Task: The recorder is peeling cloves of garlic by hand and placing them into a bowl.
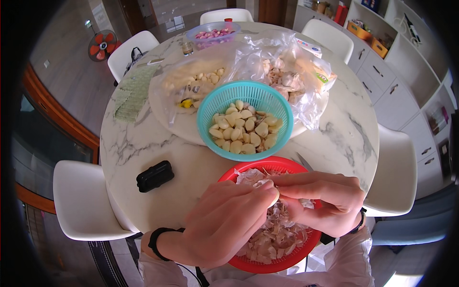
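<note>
A pale garlic clove (274,195) sits pinched in the fingertips of my left hand (224,213). My right hand (326,197) meets it from the other side, its thumb and forefinger closed on the clove's edge; a scrap of skin at the fingertips is partly hidden. Both hands are over a red basket (240,264) heaped with papery garlic skins (272,239). Just beyond it stands a teal basket (205,117) holding many peeled cloves (246,129).
A clear bag of garlic bulbs (289,81) and a bag of peeled cloves (203,79) lie behind. Farther back is a bowl of small purple-red pieces (213,34). A black case (155,176) lies left; a grey blade-like tip (304,161) shows beside the red basket. White chairs (83,201) ring the marble table.
</note>
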### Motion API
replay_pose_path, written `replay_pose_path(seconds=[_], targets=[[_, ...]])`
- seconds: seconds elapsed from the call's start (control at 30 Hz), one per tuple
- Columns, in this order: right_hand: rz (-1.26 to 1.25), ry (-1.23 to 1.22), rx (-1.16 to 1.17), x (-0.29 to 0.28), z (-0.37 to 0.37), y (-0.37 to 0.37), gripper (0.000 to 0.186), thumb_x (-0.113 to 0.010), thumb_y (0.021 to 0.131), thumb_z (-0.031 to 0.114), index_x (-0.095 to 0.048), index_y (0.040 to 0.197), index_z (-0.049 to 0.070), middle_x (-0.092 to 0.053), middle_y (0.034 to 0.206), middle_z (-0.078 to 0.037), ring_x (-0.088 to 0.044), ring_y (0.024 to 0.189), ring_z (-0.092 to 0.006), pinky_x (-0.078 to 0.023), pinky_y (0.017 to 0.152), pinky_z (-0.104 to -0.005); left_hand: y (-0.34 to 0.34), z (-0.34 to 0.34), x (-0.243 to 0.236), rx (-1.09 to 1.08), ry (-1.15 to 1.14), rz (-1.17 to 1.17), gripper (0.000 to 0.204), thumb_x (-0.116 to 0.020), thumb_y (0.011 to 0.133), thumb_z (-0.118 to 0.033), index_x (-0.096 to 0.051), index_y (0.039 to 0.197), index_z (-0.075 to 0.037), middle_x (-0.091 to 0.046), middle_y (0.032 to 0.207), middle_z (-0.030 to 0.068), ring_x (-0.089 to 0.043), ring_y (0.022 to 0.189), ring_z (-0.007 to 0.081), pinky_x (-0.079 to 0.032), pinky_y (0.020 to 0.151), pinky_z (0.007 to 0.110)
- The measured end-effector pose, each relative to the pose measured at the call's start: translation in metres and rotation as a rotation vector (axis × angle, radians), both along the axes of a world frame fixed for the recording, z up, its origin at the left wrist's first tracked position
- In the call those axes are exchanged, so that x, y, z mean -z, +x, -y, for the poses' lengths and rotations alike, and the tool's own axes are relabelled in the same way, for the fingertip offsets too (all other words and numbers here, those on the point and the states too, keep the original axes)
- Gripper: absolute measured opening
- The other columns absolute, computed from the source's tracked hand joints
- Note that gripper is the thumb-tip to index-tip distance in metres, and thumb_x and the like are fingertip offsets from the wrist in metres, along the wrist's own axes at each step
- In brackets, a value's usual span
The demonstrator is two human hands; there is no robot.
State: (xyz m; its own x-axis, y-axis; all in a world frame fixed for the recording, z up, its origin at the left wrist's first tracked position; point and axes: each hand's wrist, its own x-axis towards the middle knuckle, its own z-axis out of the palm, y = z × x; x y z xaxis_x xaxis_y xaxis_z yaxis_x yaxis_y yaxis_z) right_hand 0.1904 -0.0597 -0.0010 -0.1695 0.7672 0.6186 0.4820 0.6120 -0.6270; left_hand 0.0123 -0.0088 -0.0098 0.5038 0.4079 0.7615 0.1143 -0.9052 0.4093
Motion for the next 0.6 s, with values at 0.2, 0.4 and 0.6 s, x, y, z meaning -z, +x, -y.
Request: replay_pose_path(seconds=[0.2,0.4,0.6], targets=[[0.017,0.097,0.001,0.004,-0.001,-0.002,0.017,-0.067,0.066,-0.003,-0.060,0.082,-0.004,-0.063,0.086,-0.015,-0.064,0.066,-0.0210,-0.053,0.053,-0.0246,-0.002,0.001,0.003,0.032,0.044,-0.042,0.032,-0.060,0.067,0.002,-0.057,0.098,0.007,-0.060,0.088,0.0144,-0.060,0.076,0.0235,-0.047,0.062,0.029],[-0.016,0.054,0.020,0.001,-0.001,-0.002,0.015,-0.067,0.066,-0.002,-0.059,0.078,-0.003,-0.064,0.081,-0.012,-0.063,0.066,-0.0197,-0.053,0.054,-0.0242,0.002,0.005,-0.005,0.025,-0.112,-0.033,0.039,-0.071,0.059,0.006,-0.057,0.095,0.000,-0.062,0.084,0.0124,-0.061,0.070,0.0208,-0.049,0.060,0.026],[-0.099,-0.060,0.040,-0.003,0.003,0.002,0.016,-0.067,0.066,-0.002,-0.060,0.080,-0.002,-0.063,0.078,-0.011,-0.063,0.065,-0.0187,-0.052,0.057,-0.0245,-0.003,0.003,-0.009,0.064,-0.333,-0.073,0.035,-0.069,0.062,0.007,-0.055,0.095,0.003,-0.062,0.087,0.0138,-0.062,0.078,0.0199,-0.050,0.067,0.027]])
